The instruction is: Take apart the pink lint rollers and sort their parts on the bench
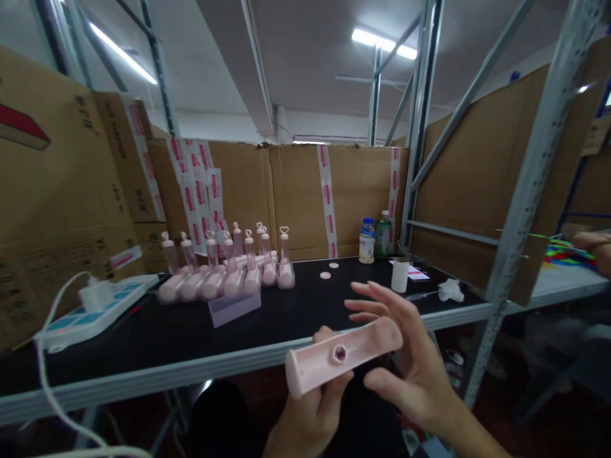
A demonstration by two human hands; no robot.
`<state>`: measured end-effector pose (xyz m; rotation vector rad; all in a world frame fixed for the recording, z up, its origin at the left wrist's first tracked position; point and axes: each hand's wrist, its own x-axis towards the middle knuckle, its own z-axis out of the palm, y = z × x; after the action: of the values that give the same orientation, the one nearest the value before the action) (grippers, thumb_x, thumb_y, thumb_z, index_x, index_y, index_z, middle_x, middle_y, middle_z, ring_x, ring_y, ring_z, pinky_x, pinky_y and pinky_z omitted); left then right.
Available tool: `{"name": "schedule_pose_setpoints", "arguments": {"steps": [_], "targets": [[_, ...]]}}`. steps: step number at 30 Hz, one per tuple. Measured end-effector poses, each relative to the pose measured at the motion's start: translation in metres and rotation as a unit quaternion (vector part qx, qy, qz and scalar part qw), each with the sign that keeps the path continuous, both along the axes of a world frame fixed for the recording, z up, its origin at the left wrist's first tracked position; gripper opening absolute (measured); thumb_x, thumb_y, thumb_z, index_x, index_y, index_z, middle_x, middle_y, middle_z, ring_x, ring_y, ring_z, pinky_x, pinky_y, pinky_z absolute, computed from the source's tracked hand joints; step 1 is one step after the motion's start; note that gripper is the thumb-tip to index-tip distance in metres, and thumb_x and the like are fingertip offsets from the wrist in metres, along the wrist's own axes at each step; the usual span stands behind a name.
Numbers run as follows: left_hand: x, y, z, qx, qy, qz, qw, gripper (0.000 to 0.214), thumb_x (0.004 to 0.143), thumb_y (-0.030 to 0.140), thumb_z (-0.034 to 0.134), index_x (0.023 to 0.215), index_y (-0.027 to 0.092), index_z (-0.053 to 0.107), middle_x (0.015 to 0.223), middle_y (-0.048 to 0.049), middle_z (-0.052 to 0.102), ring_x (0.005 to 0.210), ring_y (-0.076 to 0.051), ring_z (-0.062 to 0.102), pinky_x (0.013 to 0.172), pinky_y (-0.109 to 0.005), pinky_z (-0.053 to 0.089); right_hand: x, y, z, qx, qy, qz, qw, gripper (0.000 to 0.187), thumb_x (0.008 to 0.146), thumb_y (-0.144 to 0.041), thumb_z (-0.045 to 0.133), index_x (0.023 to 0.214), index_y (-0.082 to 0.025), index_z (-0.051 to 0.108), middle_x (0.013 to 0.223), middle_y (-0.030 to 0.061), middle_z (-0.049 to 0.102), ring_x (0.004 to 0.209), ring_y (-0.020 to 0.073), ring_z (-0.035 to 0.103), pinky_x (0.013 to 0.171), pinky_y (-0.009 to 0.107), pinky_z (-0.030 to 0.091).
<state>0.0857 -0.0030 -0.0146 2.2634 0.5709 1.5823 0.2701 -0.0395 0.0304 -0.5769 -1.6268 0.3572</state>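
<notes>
My left hand (312,413) grips a pale pink trough-shaped plastic part (315,369) from below, just in front of the table's edge. The part is tilted up to the right, and a small round socket with a dark centre sits in its middle. Around its right end is my right hand (405,356), fingers and thumb spread wide; whether it touches the part I cannot tell. On the table at left stand several pink assembled pieces (233,280) with clear upright tubes and loop-shaped tops. A lilac open box (235,308) lies before them.
A white power strip (100,305) with a plug and cable lies at the left. Two pink discs (325,275) rest mid-table. At the right are a blue-capped bottle (366,242), a green bottle (383,235), a white cylinder (400,277) and crumpled tissue (451,291). Metal posts (529,159) and cardboard surround the table.
</notes>
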Motion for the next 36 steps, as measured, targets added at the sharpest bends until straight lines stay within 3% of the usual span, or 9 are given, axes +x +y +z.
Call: {"name": "schedule_pose_setpoints", "arguments": {"steps": [5,13,18,23,26,28,31,33,36], "targets": [[-0.006,-0.013,0.006,0.082,0.021,0.016,0.996,0.024,0.106,0.036,0.048,0.106,0.023,0.068,0.101,-0.0071,0.069,0.093,-0.021,0.064,0.08,-0.03,0.05,0.0,-0.02,0.013,-0.075,-0.056,0.073,0.993,0.035,0.084,-0.029,0.087,0.114,-0.031,0.068,0.105,0.0013,0.073,0.09,0.0164,0.069,0.076,0.023,0.052],[-0.004,-0.026,0.006,0.046,-0.004,0.047,0.998,0.039,0.105,0.051,0.046,0.094,0.023,0.071,0.089,-0.0053,0.064,0.082,-0.02,0.057,0.078,-0.029,0.049,-0.004,-0.025,0.014,-0.04,-0.022,0.105,0.993,0.028,0.086,-0.03,0.085,0.107,-0.03,0.067,0.101,-0.0001,0.075,0.088,0.0141,0.07,0.075,0.019,0.053],[-0.011,-0.022,0.001,0.032,0.015,0.003,0.999,0.037,0.104,0.051,0.048,0.091,0.023,0.069,0.088,-0.0047,0.063,0.08,-0.019,0.056,0.075,-0.026,0.049,-0.007,-0.027,0.009,-0.027,-0.022,0.099,0.995,0.03,0.083,-0.028,0.088,0.106,-0.03,0.067,0.101,-0.0002,0.075,0.087,0.0148,0.07,0.074,0.02,0.053],[-0.005,-0.021,0.003,-0.027,-0.045,-0.016,0.999,0.04,0.102,0.055,0.05,0.089,0.021,0.067,0.083,-0.0037,0.06,0.074,-0.018,0.057,0.071,-0.027,0.05,0.011,-0.02,0.02,-0.021,-0.073,0.065,0.995,0.052,0.087,-0.057,0.077,0.131,-0.035,0.062,0.113,0.0019,0.073,0.099,0.019,0.07,0.084,0.026,0.054],[-0.004,-0.019,0.005,-0.067,-0.091,0.027,0.993,0.04,0.1,0.059,0.053,0.092,0.022,0.067,0.083,-0.0026,0.062,0.077,-0.019,0.06,0.077,-0.029,0.049,0.057,0.01,0.02,-0.014,-0.12,-0.072,0.99,0.049,0.102,-0.053,0.059,0.146,-0.032,0.054,0.131,0.0074,0.067,0.109,0.0228,0.065,0.096,0.035,0.051],[-0.006,-0.018,0.006,-0.088,-0.102,0.048,0.99,0.044,0.098,0.063,0.053,0.09,0.022,0.068,0.082,-0.0032,0.064,0.08,-0.021,0.062,0.08,-0.031,0.05,0.098,0.041,0.009,-0.045,-0.216,-0.21,0.952,0.031,0.105,-0.032,0.055,0.134,-0.024,0.065,0.131,0.0099,0.066,0.113,0.0245,0.063,0.101,0.038,0.048],[-0.009,-0.015,0.002,-0.094,-0.075,0.037,0.992,0.045,0.097,0.064,0.053,0.088,0.023,0.069,0.078,-0.0031,0.065,0.076,-0.021,0.063,0.077,-0.03,0.051,0.154,0.088,-0.021,-0.141,-0.396,-0.377,0.826,0.034,0.098,-0.009,0.048,0.12,-0.015,0.073,0.126,0.0153,0.068,0.118,0.0299,0.06,0.106,0.042,0.044],[-0.009,-0.015,-0.005,-0.093,-0.058,0.042,0.993,0.045,0.096,0.064,0.054,0.091,0.023,0.071,0.08,-0.0038,0.067,0.077,-0.021,0.065,0.079,-0.029,0.052,0.177,0.113,-0.04,-0.166,-0.421,-0.4,0.797,0.035,0.091,-0.003,0.052,0.114,-0.013,0.075,0.12,0.018,0.07,0.109,0.0304,0.063,0.101,0.041,0.046],[-0.005,-0.014,-0.015,-0.118,-0.083,0.092,0.985,0.048,0.096,0.065,0.052,0.102,0.022,0.073,0.09,-0.0067,0.07,0.09,-0.024,0.067,0.087,-0.03,0.052,0.193,0.136,-0.055,-0.172,-0.43,-0.405,0.789,0.031,0.086,-0.002,0.056,0.106,-0.013,0.077,0.111,0.0174,0.071,0.102,0.0287,0.065,0.095,0.037,0.047]]}}
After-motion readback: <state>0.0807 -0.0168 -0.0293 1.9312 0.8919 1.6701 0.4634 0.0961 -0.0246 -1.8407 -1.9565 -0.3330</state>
